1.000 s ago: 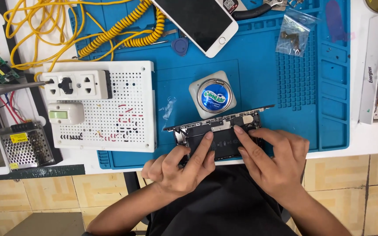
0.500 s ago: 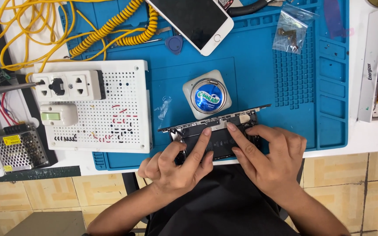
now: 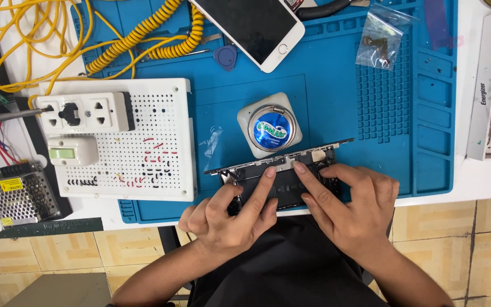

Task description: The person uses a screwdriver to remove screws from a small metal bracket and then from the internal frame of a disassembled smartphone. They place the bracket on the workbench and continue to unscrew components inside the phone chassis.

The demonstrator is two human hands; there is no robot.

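Opened phone chassis (image 3: 279, 179) lying at the near edge of the blue work mat (image 3: 370, 113), just in front of a white round tin with a blue lid (image 3: 272, 126). Left hand (image 3: 228, 219) bracing the chassis from the near left, index finger laid flat across the dark internals, other fingers loosely curled, grasping nothing. Right hand (image 3: 350, 204) resting on the right part, index fingertip pressing near the upper rim, likewise unclenched. Second phone (image 3: 251, 25), screen up, well apart at the far side of the mat; white perforated board (image 3: 143, 148) with power strip (image 3: 83, 112) to the left; small parts bag (image 3: 382, 37) at the far right. Advisable here: light, even fingertip pressure, chassis kept flat on the mat, no sliding toward the table edge, fingers clear of the fine connectors.
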